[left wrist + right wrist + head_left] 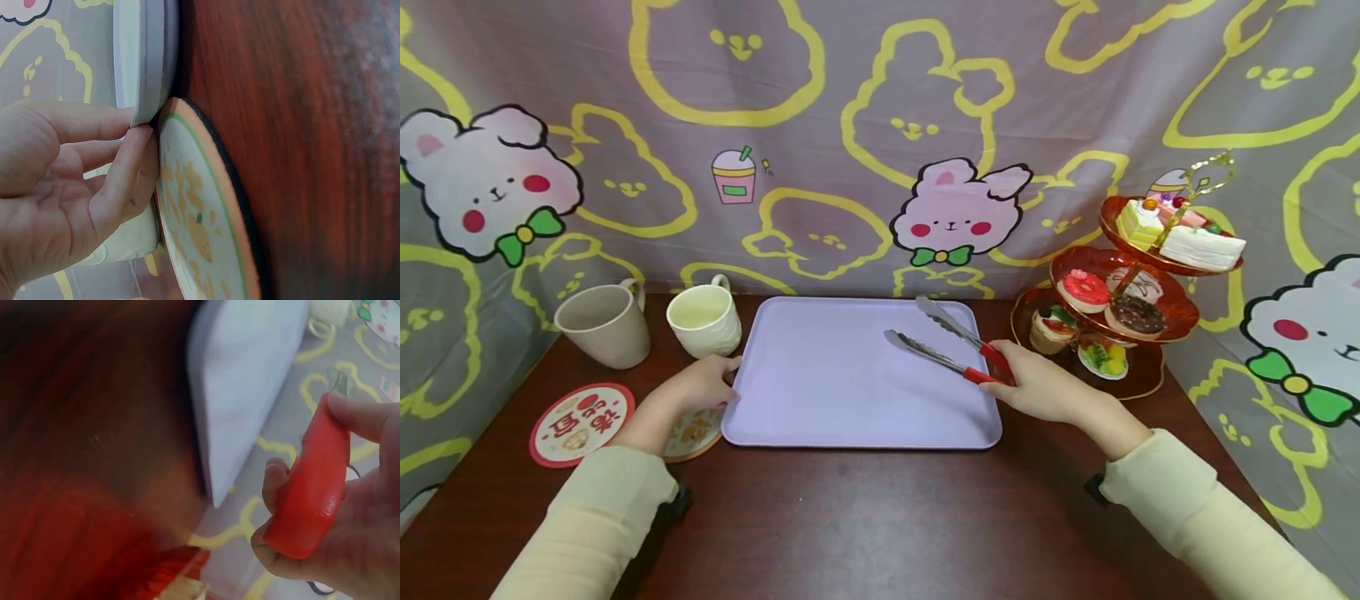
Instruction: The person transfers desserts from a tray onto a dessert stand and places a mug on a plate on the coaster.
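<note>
A lilac rectangular tray (827, 375) lies on the dark wooden table. My left hand (703, 385) pinches its left rim between thumb and fingers; the left wrist view shows the fingertips at the tray edge (147, 69), just over a round coaster (200, 219). In my right hand (1045, 387) is a pair of metal tongs (938, 358) with red handles. Their arms are spread apart over the right half of the tray, with nothing between the tips. Up close, the right wrist view shows fingers and thumb around the red handle (312, 481).
Behind my left hand stand a pale green cup (703, 321) and a larger beige mug (602, 325). A red-rimmed coaster (582, 425) lies at the left. At the right rises a three-tier red stand (1180, 325) bearing cakes, donuts and tarts. A patterned curtain (820, 158) hangs behind.
</note>
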`<state>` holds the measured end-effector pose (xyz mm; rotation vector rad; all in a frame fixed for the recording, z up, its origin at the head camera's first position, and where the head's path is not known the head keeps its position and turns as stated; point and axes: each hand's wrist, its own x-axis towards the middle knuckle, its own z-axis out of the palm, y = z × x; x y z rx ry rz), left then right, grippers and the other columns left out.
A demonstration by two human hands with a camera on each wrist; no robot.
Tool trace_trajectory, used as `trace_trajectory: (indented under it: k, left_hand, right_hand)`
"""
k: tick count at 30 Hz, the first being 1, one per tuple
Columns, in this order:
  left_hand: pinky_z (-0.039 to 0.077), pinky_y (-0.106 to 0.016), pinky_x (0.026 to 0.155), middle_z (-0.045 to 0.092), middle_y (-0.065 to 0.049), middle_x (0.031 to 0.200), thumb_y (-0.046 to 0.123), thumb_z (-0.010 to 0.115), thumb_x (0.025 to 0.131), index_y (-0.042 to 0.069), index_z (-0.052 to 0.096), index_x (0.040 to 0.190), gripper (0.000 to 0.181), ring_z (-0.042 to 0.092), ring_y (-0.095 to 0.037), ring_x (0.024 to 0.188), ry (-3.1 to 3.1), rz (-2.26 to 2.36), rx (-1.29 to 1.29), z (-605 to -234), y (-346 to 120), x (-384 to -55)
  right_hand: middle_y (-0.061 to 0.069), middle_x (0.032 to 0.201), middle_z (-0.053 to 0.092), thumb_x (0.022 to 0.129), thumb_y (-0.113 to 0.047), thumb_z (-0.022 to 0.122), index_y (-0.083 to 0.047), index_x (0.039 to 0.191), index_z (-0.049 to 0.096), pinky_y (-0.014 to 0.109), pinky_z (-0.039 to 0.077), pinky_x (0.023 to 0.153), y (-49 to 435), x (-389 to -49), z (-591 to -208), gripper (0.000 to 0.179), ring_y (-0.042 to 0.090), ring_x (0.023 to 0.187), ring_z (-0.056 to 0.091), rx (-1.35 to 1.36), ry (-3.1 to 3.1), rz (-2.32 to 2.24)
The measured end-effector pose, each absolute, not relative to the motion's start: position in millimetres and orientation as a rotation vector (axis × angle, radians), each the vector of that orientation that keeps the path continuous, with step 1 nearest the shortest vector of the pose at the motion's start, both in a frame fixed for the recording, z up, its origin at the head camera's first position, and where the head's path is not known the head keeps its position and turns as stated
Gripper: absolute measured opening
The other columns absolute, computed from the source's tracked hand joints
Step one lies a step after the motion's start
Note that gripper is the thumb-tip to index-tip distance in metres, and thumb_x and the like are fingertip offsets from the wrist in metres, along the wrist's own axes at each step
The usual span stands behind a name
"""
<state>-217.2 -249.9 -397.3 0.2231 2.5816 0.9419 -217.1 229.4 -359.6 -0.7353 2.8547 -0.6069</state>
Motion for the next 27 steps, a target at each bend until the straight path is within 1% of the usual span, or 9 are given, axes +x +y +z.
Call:
trace_trajectory:
  k: [3,6,9,15,19,22,27]
  left_hand:
    - [0.050,-0.027,0.061,0.054,-0.009,0.075,-0.009,0.065,0.081,-0.025,0.028,0.145,0.076,0.053,-0.015,0.060,2.584,0.932,0.229,-397.1,-249.6,-217.5]
    - [0.051,-0.027,0.062,0.055,-0.009,0.076,-0.009,0.065,0.082,-0.026,0.028,0.145,0.075,0.054,-0.015,0.061,2.580,0.926,0.227,-397.5,-249.6,-217.7]
    - [0.052,-0.028,0.063,0.056,-0.010,0.077,-0.009,0.065,0.082,-0.026,0.028,0.145,0.075,0.055,-0.015,0.061,2.579,0.923,0.229,-397.5,-250.1,-218.0]
    - [0.052,-0.027,0.062,0.056,-0.011,0.078,-0.009,0.065,0.082,-0.027,0.028,0.144,0.075,0.055,-0.016,0.062,2.577,0.928,0.232,-397.3,-249.7,-216.7]
    - [0.052,-0.027,0.063,0.055,-0.011,0.079,-0.009,0.065,0.081,-0.027,0.027,0.144,0.075,0.055,-0.016,0.063,2.569,0.940,0.232,-397.8,-249.0,-215.6]
    - [0.051,-0.028,0.062,0.055,-0.010,0.078,-0.009,0.065,0.081,-0.027,0.028,0.144,0.075,0.055,-0.015,0.061,2.579,0.934,0.232,-397.8,-248.9,-215.8]
    - [0.051,-0.028,0.062,0.055,-0.011,0.078,-0.009,0.065,0.082,-0.027,0.027,0.144,0.075,0.054,-0.015,0.061,2.588,0.924,0.243,-397.6,-250.1,-217.8]
  right_hand:
    - [0.023,0.117,0.063,0.095,-0.031,0.073,0.013,0.139,0.045,0.054,0.050,0.092,225.3,-216.5,-366.8,0.068,0.033,0.100,0.063,-0.696,2.840,-0.569]
    - [0.016,0.102,0.065,0.094,-0.034,0.074,0.013,0.138,0.046,0.047,0.052,0.080,221.8,-215.0,-371.8,0.070,0.027,0.086,0.060,-0.650,2.829,-0.521]
    - [0.012,0.094,0.063,0.092,-0.036,0.076,0.013,0.136,0.047,0.043,0.050,0.075,217.4,-213.6,-375.0,0.072,0.025,0.081,0.058,-0.615,2.816,-0.482]
    - [0.011,0.093,0.060,0.088,-0.038,0.079,0.011,0.130,0.052,0.043,0.052,0.077,205.4,-213.3,-380.7,0.070,0.025,0.082,0.057,-0.600,2.798,-0.419]
    - [0.010,0.092,0.059,0.087,-0.037,0.081,0.008,0.128,0.055,0.039,0.053,0.073,198.7,-214.7,-384.9,0.067,0.023,0.080,0.056,-0.578,2.781,-0.407]
    - [0.009,0.091,0.058,0.086,-0.036,0.081,0.007,0.129,0.055,0.037,0.053,0.071,195.5,-215.9,-386.4,0.066,0.023,0.079,0.056,-0.546,2.772,-0.413]
    - [0.010,0.093,0.059,0.086,-0.037,0.082,0.007,0.130,0.054,0.037,0.054,0.072,191.5,-217.2,-388.9,0.067,0.023,0.080,0.056,-0.524,2.775,-0.420]
